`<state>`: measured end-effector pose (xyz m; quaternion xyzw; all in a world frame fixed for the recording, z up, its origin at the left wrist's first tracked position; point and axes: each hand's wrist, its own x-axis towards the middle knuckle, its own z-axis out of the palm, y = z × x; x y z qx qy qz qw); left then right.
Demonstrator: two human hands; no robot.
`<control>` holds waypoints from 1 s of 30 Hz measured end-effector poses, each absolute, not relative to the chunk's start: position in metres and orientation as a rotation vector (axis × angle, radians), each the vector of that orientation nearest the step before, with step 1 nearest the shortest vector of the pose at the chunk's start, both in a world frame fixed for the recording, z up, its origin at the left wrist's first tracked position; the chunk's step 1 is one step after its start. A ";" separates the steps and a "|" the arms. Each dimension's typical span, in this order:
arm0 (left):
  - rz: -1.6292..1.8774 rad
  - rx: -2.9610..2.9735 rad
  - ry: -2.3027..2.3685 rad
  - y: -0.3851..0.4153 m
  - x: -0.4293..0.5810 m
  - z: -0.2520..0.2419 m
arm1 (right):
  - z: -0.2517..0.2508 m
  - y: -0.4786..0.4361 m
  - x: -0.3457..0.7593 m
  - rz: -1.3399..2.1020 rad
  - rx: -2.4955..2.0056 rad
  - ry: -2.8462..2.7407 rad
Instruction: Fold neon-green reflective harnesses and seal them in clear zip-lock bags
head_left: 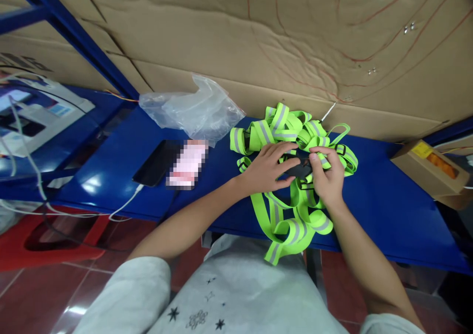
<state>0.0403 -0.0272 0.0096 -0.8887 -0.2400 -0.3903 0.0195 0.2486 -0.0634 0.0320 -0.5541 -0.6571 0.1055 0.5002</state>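
Note:
A tangle of neon green reflective straps (284, 132) with grey stripes lies on the blue table (384, 211), some loops hanging over the front edge. My left hand (264, 169) rests on the heap, its fingers closed round a black piece (297, 169) in the middle. My right hand (327, 174) pinches the same black piece from the right, thumb and fingers pressed together. Small black buckles show among the straps.
A crumpled clear plastic bag (195, 110) lies at the back left of the table. A black phone (157, 162) with a white cable sits beside a pink blurred item (186, 164). A brown cardboard box (430, 169) stands at the right. Cardboard sheets line the wall behind.

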 end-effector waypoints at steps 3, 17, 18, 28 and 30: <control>-1.219 -2.776 -0.677 -0.025 0.040 0.008 | 0.031 -0.064 0.250 0.274 -1.299 -1.628; -0.816 -2.757 -0.871 -0.012 0.026 0.012 | 0.031 -0.066 0.257 -0.137 -1.195 -2.461; -0.800 -2.754 -0.874 -0.013 0.025 0.013 | 0.031 -0.066 0.257 -0.153 -1.206 -2.474; -0.697 -2.849 -0.841 -0.009 0.023 0.013 | 0.030 -0.067 0.249 -0.105 -1.259 -2.389; -0.699 -2.856 -0.852 -0.005 0.021 0.013 | 0.032 -0.063 0.257 -0.084 -1.257 -2.387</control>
